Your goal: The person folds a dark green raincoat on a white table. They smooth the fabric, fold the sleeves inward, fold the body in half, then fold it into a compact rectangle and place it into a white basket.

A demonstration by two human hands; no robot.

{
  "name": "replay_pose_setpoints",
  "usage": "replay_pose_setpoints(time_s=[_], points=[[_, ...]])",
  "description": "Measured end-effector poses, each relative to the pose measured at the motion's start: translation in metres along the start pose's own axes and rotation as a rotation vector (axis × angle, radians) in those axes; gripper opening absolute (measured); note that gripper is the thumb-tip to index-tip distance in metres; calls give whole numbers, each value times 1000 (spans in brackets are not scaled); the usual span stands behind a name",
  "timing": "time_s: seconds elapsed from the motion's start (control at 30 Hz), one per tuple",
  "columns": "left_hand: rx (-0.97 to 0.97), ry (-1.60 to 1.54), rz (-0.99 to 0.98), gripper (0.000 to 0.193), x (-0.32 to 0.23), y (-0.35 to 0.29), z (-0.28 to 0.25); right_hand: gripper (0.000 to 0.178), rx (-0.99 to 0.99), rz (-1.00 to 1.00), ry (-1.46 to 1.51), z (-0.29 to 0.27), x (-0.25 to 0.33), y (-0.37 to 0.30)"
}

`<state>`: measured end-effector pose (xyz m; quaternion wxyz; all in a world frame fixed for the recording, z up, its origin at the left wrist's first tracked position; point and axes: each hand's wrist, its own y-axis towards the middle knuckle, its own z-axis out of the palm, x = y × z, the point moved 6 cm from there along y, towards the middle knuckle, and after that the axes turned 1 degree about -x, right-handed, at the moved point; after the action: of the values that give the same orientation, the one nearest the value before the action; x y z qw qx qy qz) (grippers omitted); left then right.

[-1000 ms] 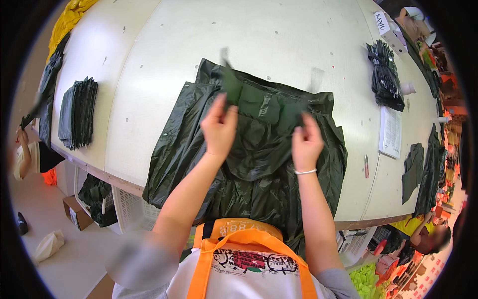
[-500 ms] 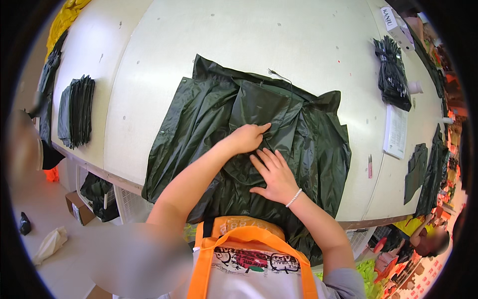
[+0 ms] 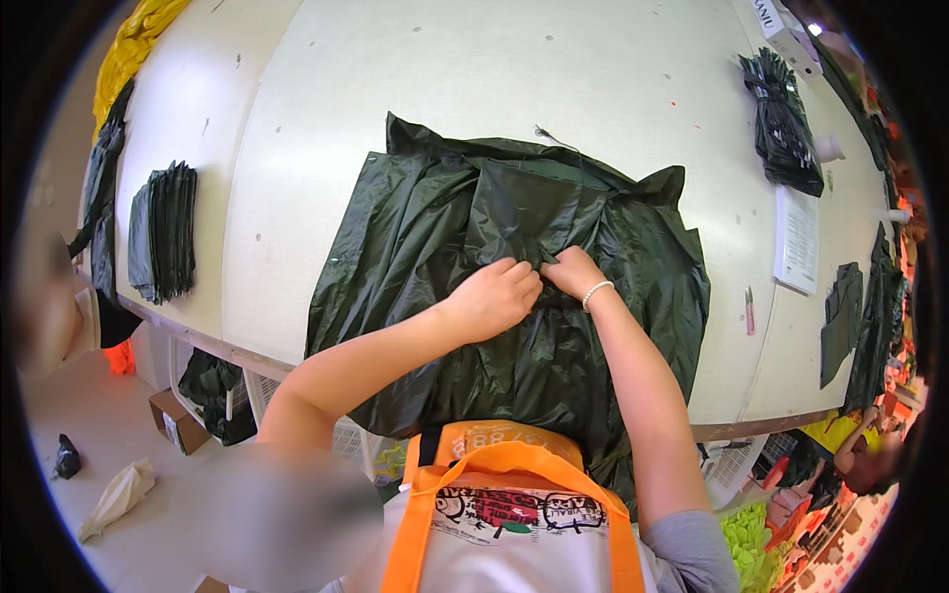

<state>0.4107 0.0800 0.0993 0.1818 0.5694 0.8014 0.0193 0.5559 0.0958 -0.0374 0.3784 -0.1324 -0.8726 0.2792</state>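
Observation:
A dark green, shiny rain jacket (image 3: 395,237) lies spread and creased over the table's near edge, its lower part hanging against my apron. Snap buttons run down its left side and a thin dark cord (image 3: 559,141) sticks out at its far edge. My left hand (image 3: 497,296) is closed at the middle of the jacket, fingers curled into the fabric. Close by on the right, my right hand (image 3: 573,274), with a beaded bracelet at the wrist, pinches a fold of the same fabric. The fingertips of both hands are partly hidden.
Folded dark green pieces (image 3: 163,232) stand stacked at the left. To the right are a tied dark bundle (image 3: 781,124), a paper sheet (image 3: 796,242), a small pink-handled tool (image 3: 749,311) and a white box (image 3: 788,40). A person (image 3: 59,306) is at the far left.
Both hands went from lying flat or pointing on the jacket to closed on its fabric. The right hand moved up and right; the left slid slightly nearer. The view shifted a little.

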Motion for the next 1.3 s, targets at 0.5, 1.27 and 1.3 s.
replay_pose_setpoints(time_s=[0.5, 1.27, 1.3], points=[[-207, -337, -573, 19, 85, -20, 27, 14, -316, -262, -24, -10, 50, -42], [26, 21, -287, 29, 54, -3, 50, 17, 71, -188, 72, -26, 46, 18], [15, 57, -285, 30, 57, -6, 51, 18, -168, -230, 51, -50, 60, 15]])
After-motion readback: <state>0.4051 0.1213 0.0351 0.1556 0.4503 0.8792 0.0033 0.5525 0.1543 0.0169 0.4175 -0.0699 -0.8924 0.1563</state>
